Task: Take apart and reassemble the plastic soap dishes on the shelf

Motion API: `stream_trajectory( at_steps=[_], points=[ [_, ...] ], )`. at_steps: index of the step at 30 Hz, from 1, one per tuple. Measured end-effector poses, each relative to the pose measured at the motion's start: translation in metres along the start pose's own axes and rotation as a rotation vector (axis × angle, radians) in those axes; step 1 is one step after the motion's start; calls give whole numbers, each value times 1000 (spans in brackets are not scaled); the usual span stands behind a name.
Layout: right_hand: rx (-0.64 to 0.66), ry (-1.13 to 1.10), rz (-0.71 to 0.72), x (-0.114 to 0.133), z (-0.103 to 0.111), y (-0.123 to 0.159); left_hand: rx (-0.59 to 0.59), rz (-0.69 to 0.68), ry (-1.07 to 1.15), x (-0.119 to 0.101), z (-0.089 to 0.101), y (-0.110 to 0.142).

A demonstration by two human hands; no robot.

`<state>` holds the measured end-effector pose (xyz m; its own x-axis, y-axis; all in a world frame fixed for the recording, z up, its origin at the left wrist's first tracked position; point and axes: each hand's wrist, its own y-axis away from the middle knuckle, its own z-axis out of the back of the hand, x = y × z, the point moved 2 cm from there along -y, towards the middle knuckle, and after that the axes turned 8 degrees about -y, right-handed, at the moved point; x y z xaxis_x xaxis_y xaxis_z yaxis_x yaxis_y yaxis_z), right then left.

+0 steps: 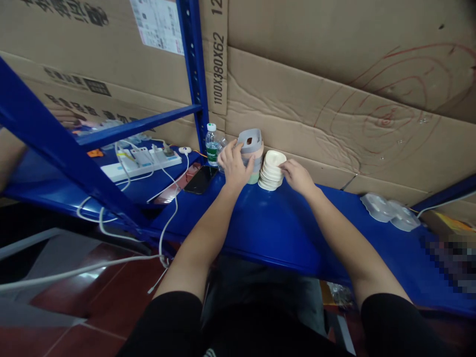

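Observation:
My left hand [235, 163] lies against the near left side of a stack of rounded-square containers [250, 140], grey on top with pinkish and green ones lower down. Its fingers and thumb are spread and do not wrap round the stack. Just right of it stands a stack of cream-white, shallow, rounded pieces [270, 173], like small dishes or lids. My right hand [297, 176] has its thumb and fingertips pinched at the right edge of this white stack, near the top. How many pieces the pinch takes in is hidden.
Left of the stacks are a water bottle [211, 146], a dark phone [201, 179] and a white power strip [145, 165] with cables. Clear plastic trays [388, 212] lie to the right on the blue shelf [275, 228]. Cardboard [282, 94] walls the back; a blue post [67, 139] rises at left.

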<state>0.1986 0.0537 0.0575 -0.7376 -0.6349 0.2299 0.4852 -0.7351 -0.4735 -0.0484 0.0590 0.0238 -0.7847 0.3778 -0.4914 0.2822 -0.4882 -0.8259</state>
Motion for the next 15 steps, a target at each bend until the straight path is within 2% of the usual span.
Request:
stream_trajectory(
  at_steps=[5, 8, 12, 15],
  points=[
    [-53, -2, -31, -2, 2, 14, 26, -21, 11, -3, 0, 2],
    [-130, -58, -55, -15, 9, 32, 54, 0, 14, -4, 0, 2],
    [-232, -9, -156, -62, 32, 82, 99, 7, 17, -9, 1, 3],
    [-293, 155, -331, -110, 62, 134, 108, -27, 0, -18, 3, 4]
  ],
)
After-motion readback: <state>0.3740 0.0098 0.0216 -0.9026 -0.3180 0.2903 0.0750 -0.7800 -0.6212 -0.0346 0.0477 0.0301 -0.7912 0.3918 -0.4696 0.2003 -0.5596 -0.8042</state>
